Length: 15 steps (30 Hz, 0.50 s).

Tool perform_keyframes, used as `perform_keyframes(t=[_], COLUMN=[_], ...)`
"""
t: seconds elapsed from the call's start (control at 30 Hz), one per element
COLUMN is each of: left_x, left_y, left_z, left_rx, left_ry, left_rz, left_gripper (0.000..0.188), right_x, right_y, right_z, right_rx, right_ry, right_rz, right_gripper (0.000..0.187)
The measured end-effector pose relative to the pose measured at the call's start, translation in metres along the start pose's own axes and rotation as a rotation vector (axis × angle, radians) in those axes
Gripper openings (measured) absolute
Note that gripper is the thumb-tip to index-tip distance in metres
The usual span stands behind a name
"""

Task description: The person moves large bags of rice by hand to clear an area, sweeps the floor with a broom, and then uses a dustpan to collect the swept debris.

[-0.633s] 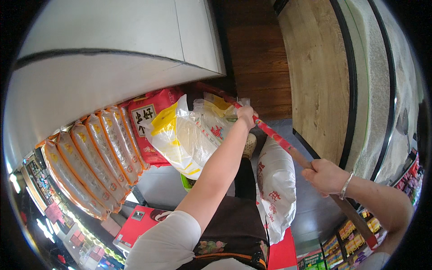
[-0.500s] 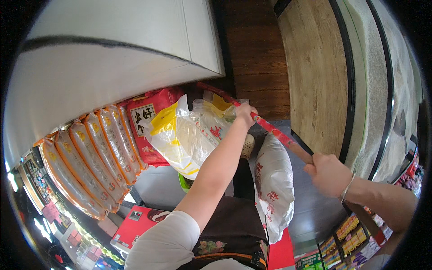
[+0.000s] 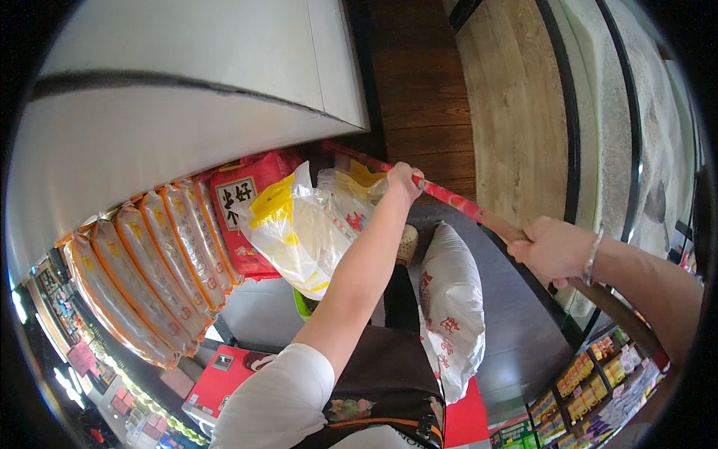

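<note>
- We record a large white panel [image 3: 202,56] at the upper left, its lower edge running behind the packed bags.
- We find a wood-grained board [image 3: 516,135] to the right, edged in black.
- We note a row of clear bags [image 3: 142,277] with orange edges, standing side by side by the panel.
- We locate the pole [image 3: 452,199], part red and part bare wood, slanting from the dark gap beside the panel to beneath the right forearm; its far tip is too dark to make out. We judge the step in hand to be working it in that gap.
- We see a plump white sack [image 3: 452,299] below the pole and a yellow-and-white bag [image 3: 295,232] under the left forearm.
- We find the right hand [image 3: 555,247] with fingers wrapped round the wooden part.
- We find the left hand [image 3: 404,181] with fingers closed round the red part. In our judgement, the next move calls for both grips kept firm and the bags avoided.
</note>
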State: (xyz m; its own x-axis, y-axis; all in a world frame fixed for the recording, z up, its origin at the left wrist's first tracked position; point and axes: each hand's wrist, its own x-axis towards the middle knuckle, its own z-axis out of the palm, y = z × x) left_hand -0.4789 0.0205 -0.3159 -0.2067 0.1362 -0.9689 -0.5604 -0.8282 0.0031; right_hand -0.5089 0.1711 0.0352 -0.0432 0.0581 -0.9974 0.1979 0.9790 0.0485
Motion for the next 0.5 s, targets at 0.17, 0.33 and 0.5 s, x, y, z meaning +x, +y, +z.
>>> perform_keyframes(t=[0.17, 0.33, 0.5], left_x=[0.009, -0.024, -0.069], left_y=[0.027, 0.010, 0.004], left_z=[-0.014, -0.021, -0.019], left_rx=[-0.425, -0.814, -0.910], left_ry=[-0.386, -0.516, -0.395], left_rz=[0.163, -0.038, -0.093], left_gripper=[0.022, 0.033, 0.039], right_x=[-0.012, -0.049, -0.120], right_y=[-0.029, -0.026, 0.029], right_z=[0.009, 0.017, -0.009], right_rx=[-0.423, -0.362, 0.673], right_ry=[0.335, 0.267, -0.214], right_rz=[-0.197, -0.259, -0.405], right_gripper=[0.024, 0.032, 0.051])
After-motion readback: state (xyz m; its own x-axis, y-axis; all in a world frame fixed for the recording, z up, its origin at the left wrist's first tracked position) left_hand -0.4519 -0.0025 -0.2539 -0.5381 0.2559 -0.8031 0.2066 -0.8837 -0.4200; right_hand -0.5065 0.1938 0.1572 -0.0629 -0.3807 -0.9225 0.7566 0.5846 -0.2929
